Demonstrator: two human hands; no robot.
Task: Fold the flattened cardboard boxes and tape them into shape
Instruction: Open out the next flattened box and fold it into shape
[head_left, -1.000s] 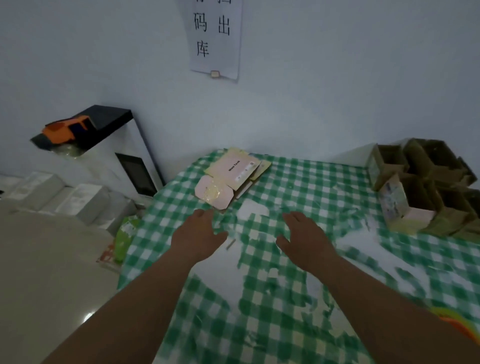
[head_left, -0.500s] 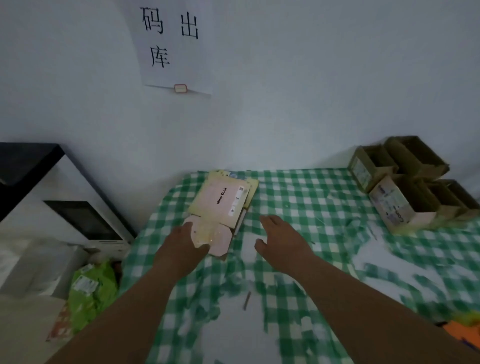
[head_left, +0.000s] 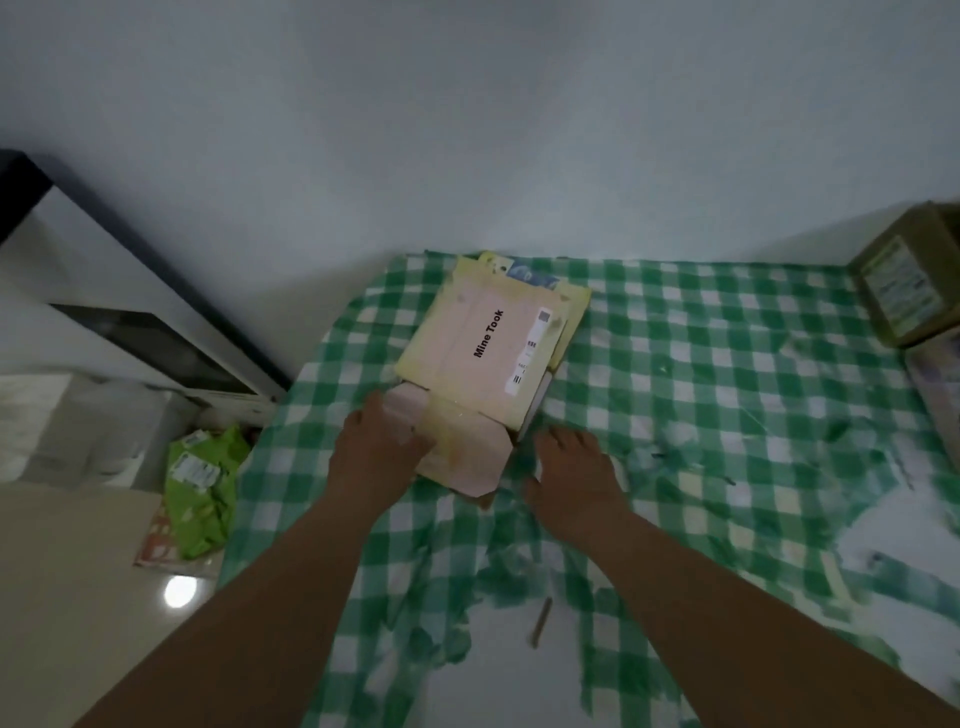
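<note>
Flattened cardboard boxes are stacked at the far left part of the worktop, close against the wall. The top one is shown as a pale pink panel with yellowish edges, printed "Mine Took" in black along its length, with a white label strip bearing small barcodes down its right side. A pink flap with clipped corners is extended from its near edge toward the viewer. Beneath it, further yellow sheets and a corner with blue print are seen fanned out to the right and at the back.

The left hand is laid on the near left corner of the flap, fingers bent over its edge; whether the card is actually pinched cannot be told, as the fingers are blurred. The right hand is held just right of the flap with fingers spread and straight, nothing being gripped.

The worktop is covered by a green and white checked cloth, worn through to white in patches near the front. An assembled brown box is stood at the right edge. A white appliance and a green bag are seen on the floor to the left.
</note>
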